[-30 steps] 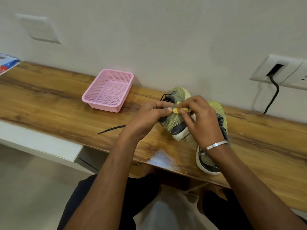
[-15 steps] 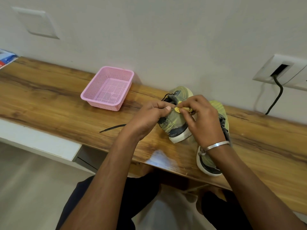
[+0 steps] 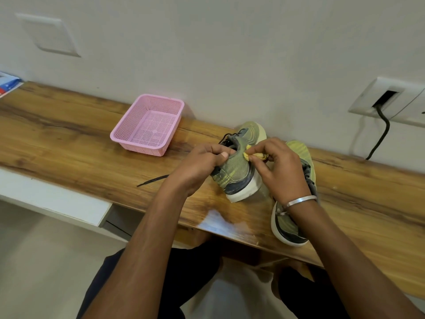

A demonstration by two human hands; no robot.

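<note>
We look down on a long wooden desk [image 3: 69, 143] that crosses the frame from upper left to lower right, against a pale wall. Left of centre on it stands a pink mesh basket [image 3: 142, 147], and at centre right we find a pair of green shoes. The held shoe [image 3: 234, 171] is at mid-frame, tipped onto its side so that its white sole faces right. Its long axis runs almost straight up the picture, heel toward the bottom edge and toe toward the wall. The second shoe [image 3: 287, 226] lies just right of it, pointing much the same way, partly under the right wrist. The hands are close together on the held shoe, and the left hand [image 3: 202, 164] grips its collar. A loose black lace [image 3: 153, 180] lies on the wood left of that hand. A silver bangle [image 3: 301, 201] rings the right wrist. Smallest is a yellow wad [image 3: 256, 155], which the right hand [image 3: 280, 173] pinches against the shoe's upper edge.
</note>
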